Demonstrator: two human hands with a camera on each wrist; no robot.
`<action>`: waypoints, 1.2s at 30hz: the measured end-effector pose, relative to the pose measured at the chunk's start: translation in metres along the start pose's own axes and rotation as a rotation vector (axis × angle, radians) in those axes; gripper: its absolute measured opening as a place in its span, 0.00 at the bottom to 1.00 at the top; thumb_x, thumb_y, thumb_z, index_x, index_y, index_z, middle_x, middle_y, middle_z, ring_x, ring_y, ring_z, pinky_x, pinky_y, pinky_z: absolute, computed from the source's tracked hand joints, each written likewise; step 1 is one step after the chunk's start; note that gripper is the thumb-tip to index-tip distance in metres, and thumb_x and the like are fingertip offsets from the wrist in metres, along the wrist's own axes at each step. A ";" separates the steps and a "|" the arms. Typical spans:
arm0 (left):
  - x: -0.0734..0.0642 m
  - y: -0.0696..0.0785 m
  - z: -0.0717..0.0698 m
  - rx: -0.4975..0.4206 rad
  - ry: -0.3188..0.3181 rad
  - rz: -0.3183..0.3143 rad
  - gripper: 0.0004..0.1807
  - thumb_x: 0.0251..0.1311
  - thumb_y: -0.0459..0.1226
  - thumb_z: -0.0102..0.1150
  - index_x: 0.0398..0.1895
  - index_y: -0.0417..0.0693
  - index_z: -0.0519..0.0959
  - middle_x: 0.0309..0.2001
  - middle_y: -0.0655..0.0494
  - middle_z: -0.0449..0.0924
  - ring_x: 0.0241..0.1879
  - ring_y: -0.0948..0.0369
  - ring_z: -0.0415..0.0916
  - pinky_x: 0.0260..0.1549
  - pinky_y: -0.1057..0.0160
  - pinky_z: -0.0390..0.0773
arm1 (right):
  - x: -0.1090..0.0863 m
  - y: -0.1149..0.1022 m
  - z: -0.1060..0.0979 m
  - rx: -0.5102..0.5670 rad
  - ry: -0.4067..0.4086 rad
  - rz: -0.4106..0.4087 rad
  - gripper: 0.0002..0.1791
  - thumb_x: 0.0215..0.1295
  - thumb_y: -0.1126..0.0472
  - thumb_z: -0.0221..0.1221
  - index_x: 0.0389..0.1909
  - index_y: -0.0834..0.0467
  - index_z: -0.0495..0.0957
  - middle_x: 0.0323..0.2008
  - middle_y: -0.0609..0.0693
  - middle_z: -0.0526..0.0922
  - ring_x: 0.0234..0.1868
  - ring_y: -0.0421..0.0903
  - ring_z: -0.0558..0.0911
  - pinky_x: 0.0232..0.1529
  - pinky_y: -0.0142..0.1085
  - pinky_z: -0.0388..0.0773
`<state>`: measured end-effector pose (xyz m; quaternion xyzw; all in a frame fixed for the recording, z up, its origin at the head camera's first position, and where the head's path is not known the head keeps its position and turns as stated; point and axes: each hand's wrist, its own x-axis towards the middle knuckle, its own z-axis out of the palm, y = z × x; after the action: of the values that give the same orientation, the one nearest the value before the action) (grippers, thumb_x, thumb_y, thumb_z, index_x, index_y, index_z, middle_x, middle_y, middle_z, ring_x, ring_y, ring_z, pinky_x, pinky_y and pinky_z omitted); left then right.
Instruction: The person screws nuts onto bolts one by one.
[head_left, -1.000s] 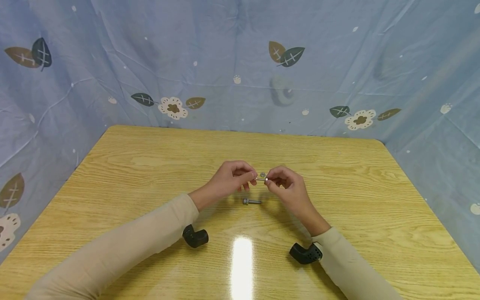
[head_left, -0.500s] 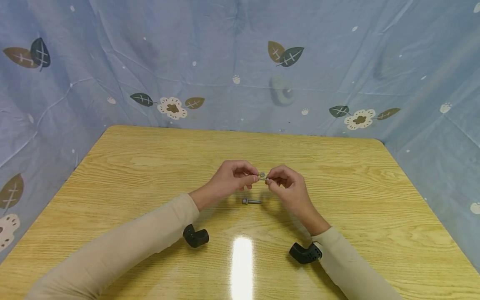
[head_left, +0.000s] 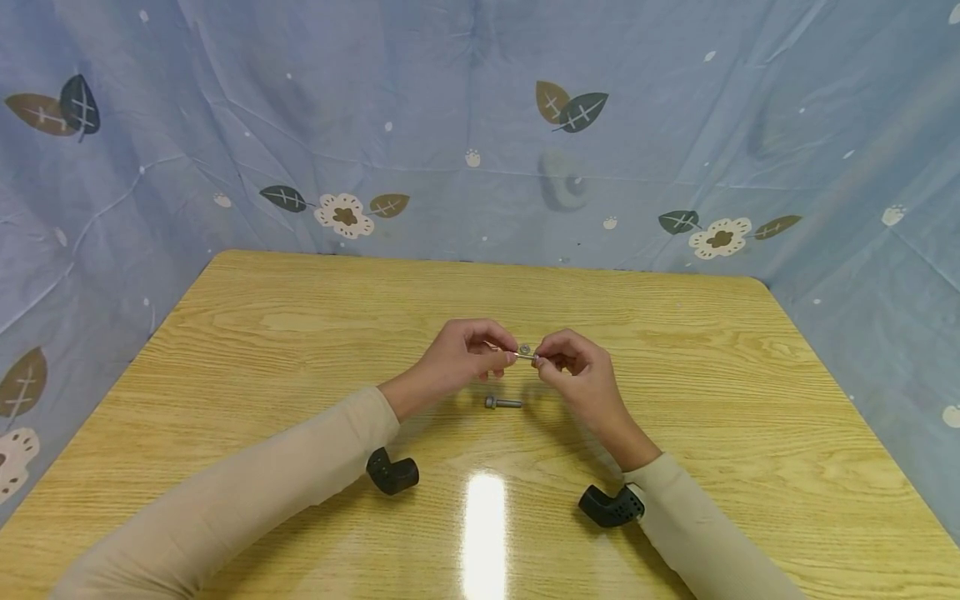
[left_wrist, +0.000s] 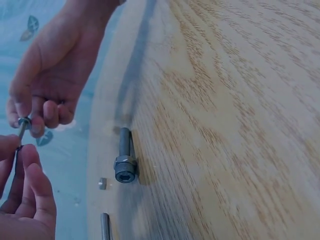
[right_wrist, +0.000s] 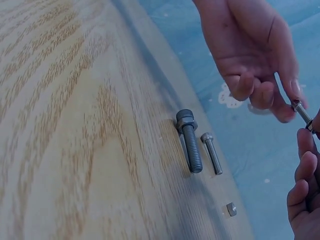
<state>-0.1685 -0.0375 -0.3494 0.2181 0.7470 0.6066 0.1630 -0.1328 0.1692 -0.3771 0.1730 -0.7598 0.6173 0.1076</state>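
Comprises one held bolt, raised off the table, between left hand and right hand. Hands near each other, not touching: on the left, a fingertip pinch on one end of the held bolt, apparently the head; on the right, a pinch on a held nut, or so judged, at the other end. Thread engagement: cannot tell. Risks, as judged: dropping of the held nut, from a release before any bite of thread; jamming, from a tilt between held nut and held bolt; slipping, from so little metal to grip; joint spinning, from a slack left pinch. Could also, if dropped, knock away the loose nut, showing just past the held bolt in the head view. Condition of the held bolt: slim, silvery, bright along a short bare shank, mostly covered by fingertips at either end; thread too small to make out. Looks slimmer than the large bolt, dark grey, socket-headed, with a fitted nut up against the head, lying nearer the person. Resembles the small bolt, lying just beside the large bolt in the right wrist view.
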 end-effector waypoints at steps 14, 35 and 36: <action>-0.002 0.001 0.001 0.035 0.011 -0.022 0.09 0.66 0.38 0.59 0.45 0.45 0.82 0.40 0.41 0.82 0.38 0.42 0.79 0.34 0.48 0.78 | 0.001 0.001 0.001 -0.003 -0.017 -0.008 0.04 0.63 0.73 0.57 0.36 0.64 0.78 0.34 0.52 0.81 0.33 0.41 0.78 0.34 0.32 0.74; -0.003 -0.001 0.002 0.016 0.013 -0.011 0.09 0.65 0.37 0.59 0.46 0.45 0.81 0.43 0.46 0.81 0.39 0.40 0.78 0.32 0.52 0.76 | 0.001 0.002 0.004 0.020 -0.012 -0.013 0.04 0.62 0.74 0.57 0.36 0.65 0.78 0.33 0.48 0.81 0.33 0.41 0.78 0.36 0.32 0.75; -0.003 -0.001 0.002 0.016 0.013 -0.008 0.09 0.64 0.37 0.60 0.46 0.46 0.81 0.43 0.49 0.81 0.39 0.40 0.78 0.33 0.52 0.76 | 0.001 0.002 0.003 0.021 -0.012 -0.013 0.04 0.62 0.74 0.57 0.36 0.65 0.78 0.33 0.47 0.81 0.33 0.41 0.78 0.36 0.32 0.75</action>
<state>-0.1647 -0.0377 -0.3508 0.2127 0.7537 0.6012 0.1589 -0.1342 0.1660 -0.3791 0.1828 -0.7530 0.6233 0.1050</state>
